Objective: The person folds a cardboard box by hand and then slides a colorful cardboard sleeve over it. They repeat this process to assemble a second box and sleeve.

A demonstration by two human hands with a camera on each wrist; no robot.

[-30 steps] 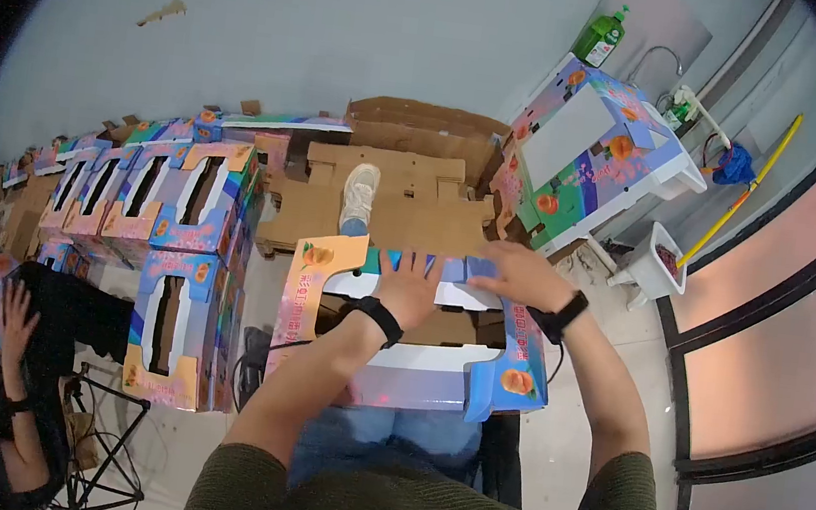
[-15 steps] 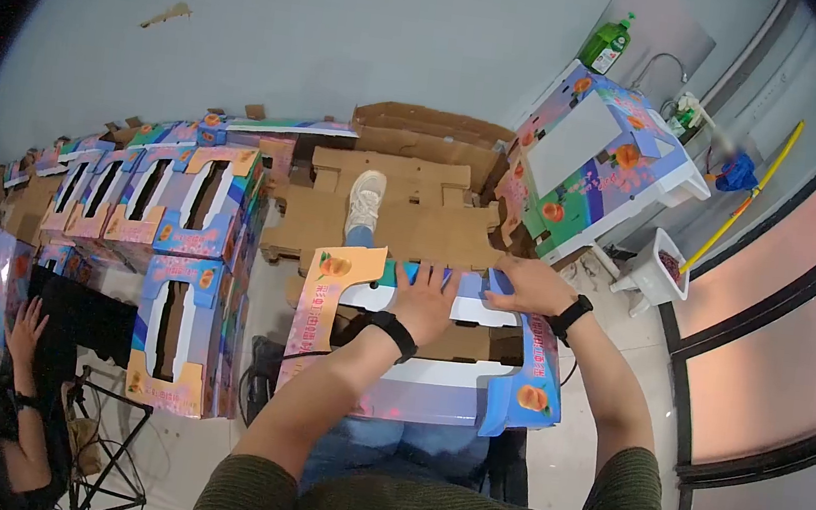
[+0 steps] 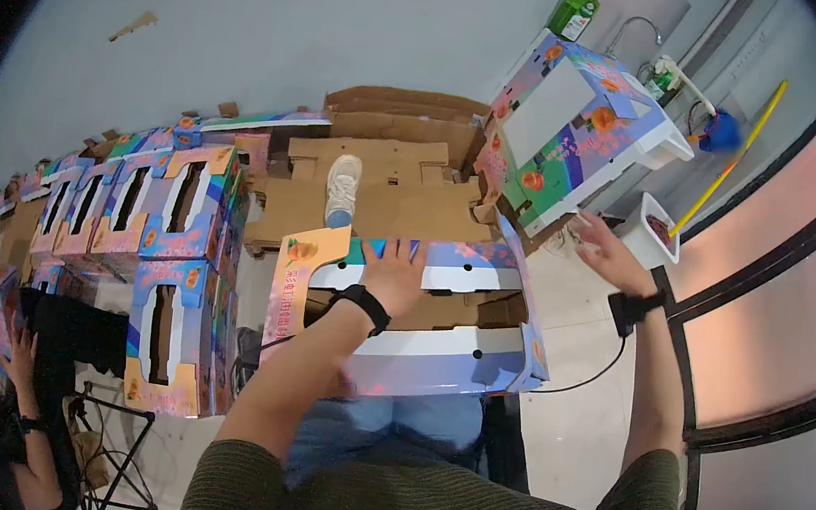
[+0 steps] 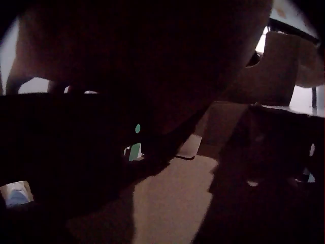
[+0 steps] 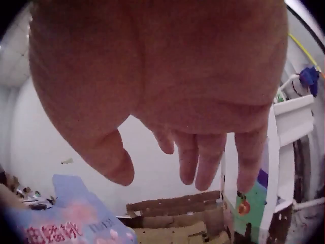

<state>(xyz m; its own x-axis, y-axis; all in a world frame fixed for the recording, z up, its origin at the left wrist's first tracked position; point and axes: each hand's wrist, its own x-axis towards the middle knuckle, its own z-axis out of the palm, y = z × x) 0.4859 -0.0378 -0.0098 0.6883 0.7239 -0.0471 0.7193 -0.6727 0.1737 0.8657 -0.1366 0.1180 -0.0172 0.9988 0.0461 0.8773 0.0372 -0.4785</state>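
Observation:
In the head view, a fruit carton (image 3: 414, 379) printed with peaches lies across the person's thighs, with a long slot in its top. An orange end piece (image 3: 328, 246) is folded over its left end. At the right end, a blue end flap (image 3: 535, 350) stands up off the top. My left hand (image 3: 393, 282) rests with its fingers on the carton's far top strip; the left wrist view is mostly dark. To the right of the carton, my right hand (image 3: 614, 256) is in the air with nothing in it. The right wrist view shows its palm (image 5: 193, 91) and loosely extended fingers.
Similar cartons (image 3: 168, 328) are stacked on the left, near another person's arm (image 3: 31, 424). Flattened cardboard (image 3: 403, 214) lies ahead, with a shoe (image 3: 342, 187) on it. A large printed box (image 3: 582, 139) and a white bin (image 3: 650, 237) stand at the right.
My right hand has left the carton's right end and moved off to the right. The end flap there, earlier folded over the top, now stands up. My left hand stays on the far strip.

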